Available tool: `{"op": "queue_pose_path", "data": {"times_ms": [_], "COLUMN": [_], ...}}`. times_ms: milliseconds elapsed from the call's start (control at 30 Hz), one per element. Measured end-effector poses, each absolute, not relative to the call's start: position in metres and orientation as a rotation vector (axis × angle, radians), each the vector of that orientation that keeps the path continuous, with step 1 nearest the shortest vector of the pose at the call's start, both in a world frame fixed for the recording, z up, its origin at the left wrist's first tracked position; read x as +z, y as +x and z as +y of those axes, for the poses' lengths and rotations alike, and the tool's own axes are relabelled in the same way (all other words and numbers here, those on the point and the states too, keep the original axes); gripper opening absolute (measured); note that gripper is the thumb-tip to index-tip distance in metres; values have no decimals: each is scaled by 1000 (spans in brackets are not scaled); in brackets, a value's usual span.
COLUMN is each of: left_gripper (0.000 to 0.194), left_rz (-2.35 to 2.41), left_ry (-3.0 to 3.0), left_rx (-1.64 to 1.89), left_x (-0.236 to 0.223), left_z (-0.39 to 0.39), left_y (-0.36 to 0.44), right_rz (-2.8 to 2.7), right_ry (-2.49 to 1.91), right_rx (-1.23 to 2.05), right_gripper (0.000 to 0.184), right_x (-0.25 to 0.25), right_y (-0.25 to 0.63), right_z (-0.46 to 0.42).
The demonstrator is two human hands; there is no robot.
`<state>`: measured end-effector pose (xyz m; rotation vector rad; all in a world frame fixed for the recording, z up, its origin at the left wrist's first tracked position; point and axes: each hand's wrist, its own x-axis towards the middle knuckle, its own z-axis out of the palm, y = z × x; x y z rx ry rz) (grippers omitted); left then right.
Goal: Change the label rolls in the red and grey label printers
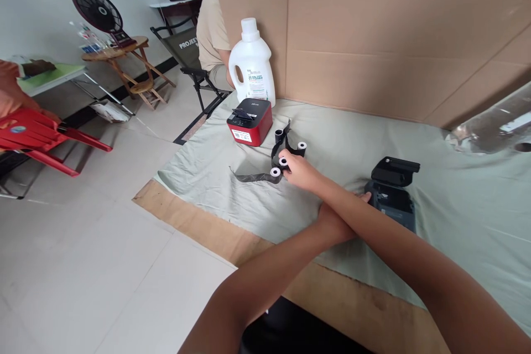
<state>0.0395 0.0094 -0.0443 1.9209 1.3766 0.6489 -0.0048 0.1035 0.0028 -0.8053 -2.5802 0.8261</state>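
Note:
My right hand (299, 170) is closed on a small black roll (283, 162) with a white core, among other rolls on the cloth. Close by lie another black roll (275, 172) with a loose strip trailing left, one to the right (302, 146) and one standing behind (279, 134). My left hand (342, 227) reaches under my crossed right forearm to a dark printer-like device (394, 204) whose lid (395, 171) is raised. A left fingertip rests on the device's left edge; the other left fingers are hidden.
Behind the rolls stand a red and black box-shaped printer (251, 121) and a white detergent bottle (252, 66). Cardboard (365, 27) walls the table's back. A clear plastic-wrapped item (493, 119) lies right. A seated person (212, 33) is beyond the table's left end.

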Motion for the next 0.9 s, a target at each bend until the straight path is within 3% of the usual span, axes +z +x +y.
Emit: {"op": "queue_pose_path", "data": {"times_ms": [100, 200, 300, 467, 533, 700, 900], "left_gripper": [71, 53, 39, 33, 36, 51, 77], "left_rz": [1391, 1364, 1357, 1362, 1365, 1361, 1104], "left_ry": [1863, 1850, 1840, 1842, 1821, 1379, 883], "left_rx": [749, 848, 889, 910, 932, 1242, 1464], "left_x": [-38, -28, -19, -15, -16, -21, -26], "left_z": [9, 6, 3, 2, 4, 11, 8], "left_y": [37, 33, 32, 33, 32, 29, 25], "right_rz": [-2419, -2344, -2507, -2313, -2142, -1872, -1674], "right_ry": [-903, -1024, -1057, -968, -932, -923, -1052], "right_rx": [774, 636, 792, 1045, 1145, 1476, 1741], "right_gripper": [50, 55, 59, 37, 37, 56, 53], "right_x": [18, 30, 26, 10, 17, 69, 112], "right_y": [1, 12, 24, 34, 40, 92, 189], "right_z": [117, 144, 170, 178, 171, 138, 89]}}
